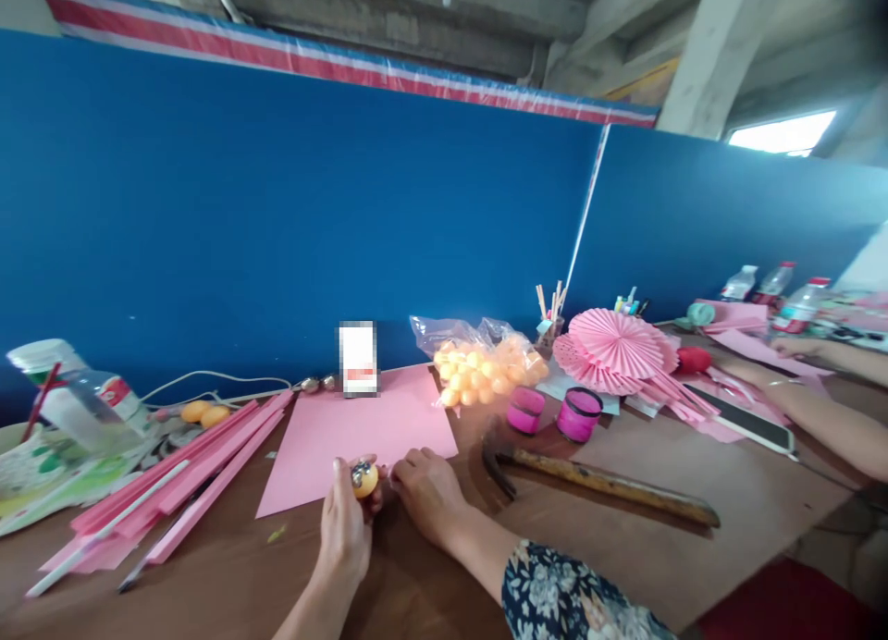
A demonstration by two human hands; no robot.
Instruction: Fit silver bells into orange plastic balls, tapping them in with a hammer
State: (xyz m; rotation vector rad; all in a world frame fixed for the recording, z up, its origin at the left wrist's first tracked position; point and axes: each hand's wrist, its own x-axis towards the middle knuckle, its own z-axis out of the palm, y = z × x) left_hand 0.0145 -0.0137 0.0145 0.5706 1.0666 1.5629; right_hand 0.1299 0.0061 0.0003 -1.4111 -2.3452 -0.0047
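My left hand [347, 524] is closed around a small yellow-orange ball [364, 480] with shiny, dark silvery patches on its top. Close by on the right, my right hand [428, 492] has its fingers curled and pressed together at the near edge of a pink paper sheet [361, 427]. Something small and pale shows at its fingertips, too small to name. Beyond the sheet's right corner lies a clear plastic bag [486, 367] full of similar orange balls. A claw hammer [603, 483] with a wooden handle rests to the right of my right hand.
Pink paper strips [187, 478] lie at the left near a plastic bottle [115, 404]. Two magenta rolls [579, 414] stand behind the hammer. Pleated pink paper fans [617, 349] and a phone [739, 420] are farther right, beside another person's arms [811, 400]. A blue partition [312, 196] backs the table.
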